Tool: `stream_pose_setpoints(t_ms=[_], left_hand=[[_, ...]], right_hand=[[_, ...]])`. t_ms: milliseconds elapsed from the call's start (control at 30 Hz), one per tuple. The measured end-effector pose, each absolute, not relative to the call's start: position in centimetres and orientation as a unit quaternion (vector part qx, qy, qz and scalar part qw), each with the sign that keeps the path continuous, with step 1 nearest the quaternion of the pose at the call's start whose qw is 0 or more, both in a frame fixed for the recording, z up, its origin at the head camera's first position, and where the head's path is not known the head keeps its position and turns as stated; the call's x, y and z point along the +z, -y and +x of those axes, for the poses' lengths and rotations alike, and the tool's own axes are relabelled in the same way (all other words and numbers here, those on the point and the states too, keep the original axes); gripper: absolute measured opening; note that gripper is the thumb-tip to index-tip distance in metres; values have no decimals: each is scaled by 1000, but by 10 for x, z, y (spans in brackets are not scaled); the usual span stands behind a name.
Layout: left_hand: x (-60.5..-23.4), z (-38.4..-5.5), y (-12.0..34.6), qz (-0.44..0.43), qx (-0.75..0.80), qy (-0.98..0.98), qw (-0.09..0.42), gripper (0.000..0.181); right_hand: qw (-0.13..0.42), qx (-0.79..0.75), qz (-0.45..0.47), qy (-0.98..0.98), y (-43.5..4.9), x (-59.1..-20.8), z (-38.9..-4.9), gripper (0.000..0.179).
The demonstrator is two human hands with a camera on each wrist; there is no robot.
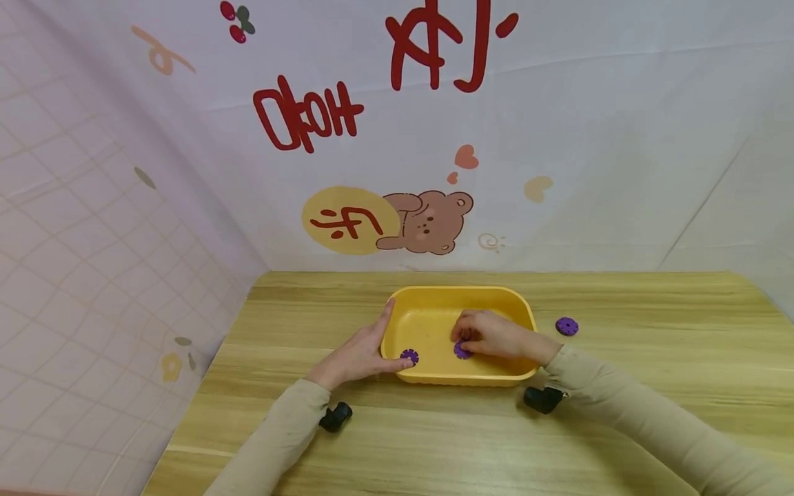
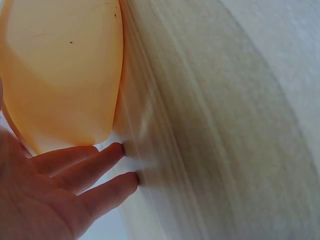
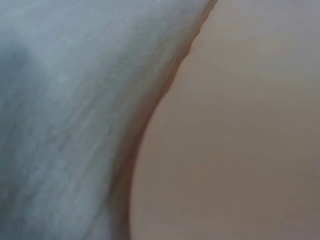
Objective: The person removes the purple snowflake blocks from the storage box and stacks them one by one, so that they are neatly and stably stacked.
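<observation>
A yellow plastic basin (image 1: 459, 297) stands on the wooden table. My left hand (image 1: 360, 355) is spread along its left end, thumb stretched over the front-left rim. In the left wrist view the fingers (image 2: 107, 195) of that hand lie extended against the basin's outer side. Beneath the thumb's tip, a purple notched disc (image 1: 409, 356) lies partly hidden inside the basin. My right hand (image 1: 493, 334) reaches in over the right rim and pinches another purple notched disc (image 1: 462, 350) near the basin's floor. Only blurred close surfaces fill the right wrist view; no fingers show there.
A third purple notched disc (image 1: 567, 326) lies on the table (image 1: 434, 441) to the right of the basin. Behind the table hangs a white printed cloth (image 1: 558, 124). Dark wrist-worn devices (image 1: 542, 399) sit below both wrists.
</observation>
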State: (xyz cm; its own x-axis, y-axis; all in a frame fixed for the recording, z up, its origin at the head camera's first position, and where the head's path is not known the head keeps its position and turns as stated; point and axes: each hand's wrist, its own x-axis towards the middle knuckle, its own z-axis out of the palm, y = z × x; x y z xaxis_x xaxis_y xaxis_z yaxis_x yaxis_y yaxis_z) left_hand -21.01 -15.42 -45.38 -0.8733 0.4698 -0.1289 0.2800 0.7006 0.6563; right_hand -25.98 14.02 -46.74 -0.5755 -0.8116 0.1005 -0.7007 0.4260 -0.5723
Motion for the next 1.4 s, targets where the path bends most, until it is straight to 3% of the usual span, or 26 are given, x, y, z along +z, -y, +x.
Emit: stream_pose_setpoints(t_ms=[900, 1400], left_hand=[[-453, -208, 152, 206, 332, -908, 150, 117], [-451, -207, 154, 194, 326, -913, 148, 116]], right_hand=[[136, -319, -462, -816, -143, -468, -251, 22], [92, -283, -518, -802, -142, -469, -252, 24]])
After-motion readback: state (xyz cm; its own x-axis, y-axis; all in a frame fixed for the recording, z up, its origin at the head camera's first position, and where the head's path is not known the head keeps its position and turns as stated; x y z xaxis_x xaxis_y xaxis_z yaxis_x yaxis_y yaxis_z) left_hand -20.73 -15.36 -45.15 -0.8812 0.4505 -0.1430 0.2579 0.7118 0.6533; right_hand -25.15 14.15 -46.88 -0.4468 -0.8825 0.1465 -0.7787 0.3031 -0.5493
